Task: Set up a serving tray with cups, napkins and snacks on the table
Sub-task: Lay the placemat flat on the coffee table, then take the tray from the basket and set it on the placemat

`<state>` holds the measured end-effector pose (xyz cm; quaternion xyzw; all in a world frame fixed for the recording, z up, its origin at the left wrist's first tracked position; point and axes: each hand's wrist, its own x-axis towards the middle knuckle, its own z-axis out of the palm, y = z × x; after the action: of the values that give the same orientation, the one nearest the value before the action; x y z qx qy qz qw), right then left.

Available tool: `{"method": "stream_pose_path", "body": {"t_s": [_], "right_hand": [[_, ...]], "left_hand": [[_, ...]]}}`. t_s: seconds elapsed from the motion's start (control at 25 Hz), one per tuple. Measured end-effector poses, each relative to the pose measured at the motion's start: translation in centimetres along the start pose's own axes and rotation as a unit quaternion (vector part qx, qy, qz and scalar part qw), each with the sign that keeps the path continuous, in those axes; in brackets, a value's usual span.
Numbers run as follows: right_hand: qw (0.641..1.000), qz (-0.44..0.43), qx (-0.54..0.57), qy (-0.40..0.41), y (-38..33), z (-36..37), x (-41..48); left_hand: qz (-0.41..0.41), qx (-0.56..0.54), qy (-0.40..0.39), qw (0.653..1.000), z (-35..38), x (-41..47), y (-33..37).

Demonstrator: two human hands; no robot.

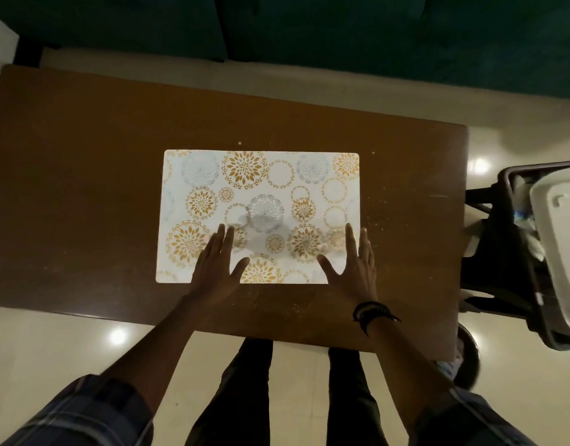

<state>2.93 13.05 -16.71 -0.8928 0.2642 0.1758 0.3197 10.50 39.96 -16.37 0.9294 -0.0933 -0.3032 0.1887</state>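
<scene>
A brown wooden table (84,162) is filling the middle of the head view, and a white rectangular placemat (261,188) printed with gold and grey floral circles is lying flat at its centre, long edges running left to right. The placemat is sitting closer to the near edge of the table than to the far edge. The left hand (214,268) is resting palm down on the near left portion of the placemat, fingers extended and held together, thumb spread toward the middle; it is holding nothing. The right hand (354,265) is resting palm down on the near right corner of the placemat, fingers straight, thumb spread inward, likewise holding nothing. Both hands are overlapping the near edge of the placemat, with the heels of the palms lying over bare table. A set of dark bands (372,313) is encircling the right wrist. Pale specks are showing on the table surface to the right of the placemat. To the right of the table, a dark crate (515,252) is standing on the floor, well apart from the placemat, and a white tray-like item (560,239) is sitting in it; the other contents are too blurred to identify. The person's legs in dark trousers are standing at the near table edge on a glossy pale floor (51,342).
</scene>
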Motion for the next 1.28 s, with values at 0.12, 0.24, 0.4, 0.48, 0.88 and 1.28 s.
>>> {"method": "stream_pose_path", "body": {"t_s": [0.12,0.24,0.4,0.48,0.88,1.28], "right_hand": [[0.998,0.015,0.058,0.032,1.3,-3.3,-0.6],[0.988,0.07,0.118,0.076,3.6,-7.8,-1.5],[0.961,0.125,0.203,0.137,8.6,-13.8,-3.3],[0.943,0.155,0.24,0.171,11.6,-16.2,-4.0],[0.838,0.34,0.271,0.331,29.3,-25.0,-4.5],[0.755,0.4,0.39,0.343,37.5,-28.5,-2.1]], "left_hand": [[0.035,-0.009,-0.009,0.999,0.0,0.6,5.2],[0.075,0.002,-0.036,0.997,0.9,1.2,11.6],[0.134,0.014,-0.07,0.988,3.1,2.0,20.9],[0.161,0.002,-0.087,0.983,4.4,2.2,25.4],[0.151,-0.034,-0.193,0.969,11.2,3.8,40.8],[0.118,-0.03,-0.214,0.969,14.0,6.0,44.2]]}}
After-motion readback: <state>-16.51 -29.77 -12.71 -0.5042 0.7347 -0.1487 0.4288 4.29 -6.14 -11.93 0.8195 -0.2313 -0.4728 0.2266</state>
